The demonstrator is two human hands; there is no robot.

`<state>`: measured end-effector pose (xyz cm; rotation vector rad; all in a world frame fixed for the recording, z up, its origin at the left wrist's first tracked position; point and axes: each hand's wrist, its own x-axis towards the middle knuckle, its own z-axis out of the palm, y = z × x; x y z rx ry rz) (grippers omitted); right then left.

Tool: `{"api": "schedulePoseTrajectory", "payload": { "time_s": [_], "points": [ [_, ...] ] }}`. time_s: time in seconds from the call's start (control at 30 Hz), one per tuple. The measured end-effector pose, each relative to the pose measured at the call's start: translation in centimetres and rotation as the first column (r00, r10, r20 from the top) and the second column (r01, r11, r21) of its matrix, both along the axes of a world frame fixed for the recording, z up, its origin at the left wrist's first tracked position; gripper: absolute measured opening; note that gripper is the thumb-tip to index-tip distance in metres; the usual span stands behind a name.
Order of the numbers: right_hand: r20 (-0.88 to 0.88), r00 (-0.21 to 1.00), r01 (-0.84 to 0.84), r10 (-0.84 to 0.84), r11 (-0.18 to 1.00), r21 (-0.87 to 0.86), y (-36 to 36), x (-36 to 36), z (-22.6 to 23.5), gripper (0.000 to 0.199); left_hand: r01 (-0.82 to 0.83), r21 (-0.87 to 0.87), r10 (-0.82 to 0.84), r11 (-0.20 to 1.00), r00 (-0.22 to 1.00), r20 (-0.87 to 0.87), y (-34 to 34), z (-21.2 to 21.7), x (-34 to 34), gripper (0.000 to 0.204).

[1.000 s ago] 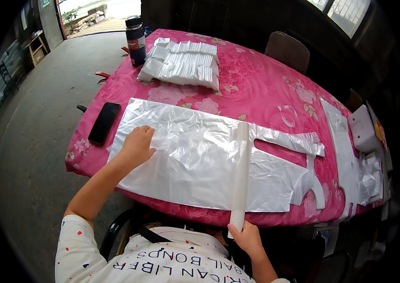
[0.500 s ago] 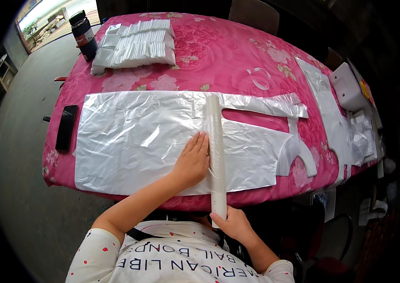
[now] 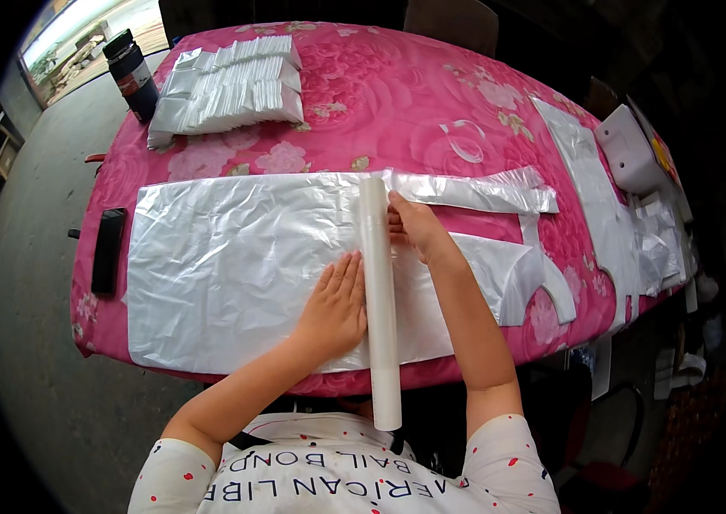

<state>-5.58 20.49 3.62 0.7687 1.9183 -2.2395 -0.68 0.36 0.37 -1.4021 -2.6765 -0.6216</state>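
Observation:
A long pale tube, smooth and slightly shiny, lies across a white plastic apron spread on the table. Its lower end sticks out past the table's near edge. My left hand rests flat on the plastic, fingers together and stretched out, against the tube's left side. On the other side, close to the tube's far end, is my right hand. Its thumb and bent fingers are apart, with the fingertips by the tube and nothing visible held. The apron's long strap and curved loop reach to the right.
A pink flowered cloth covers the table. Folded white plastic packets are piled at the far left beside a dark bottle. A black phone lies left of the apron. More white plastic and a white container are at right.
My right hand has let go of the tube's near end and moved up beside its far end. The tube has shifted slightly left. My left hand stays flat against it.

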Motion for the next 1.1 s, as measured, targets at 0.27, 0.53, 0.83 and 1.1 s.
{"api": "schedulePoseTrajectory", "payload": {
  "time_s": [0.27,0.53,0.83,1.1],
  "points": [
    [-0.233,0.691,0.238,-0.684,0.52,-0.821,10.9,-2.2,-2.8,0.021,-0.007,0.031,0.006,1.0,0.999,0.033,-0.3,-0.4,0.0,0.059],
    [-0.614,0.52,0.239,-0.594,0.792,-0.562,15.0,-0.6,8.2,0.025,-0.008,0.058,0.006,0.998,1.0,0.023,-0.2,-0.6,0.0,0.058],
    [-0.464,0.661,-0.057,0.591,0.655,0.753,-22.0,-4.4,0.9,0.031,-0.009,0.189,0.018,0.982,0.999,-0.049,-0.3,-1.6,0.2,0.056],
    [-0.107,0.453,-0.349,0.885,0.286,0.892,-26.3,-1.4,0.9,0.065,-0.046,0.182,0.073,0.982,0.987,-0.141,0.7,-3.6,0.0,0.056]
  ]
}}
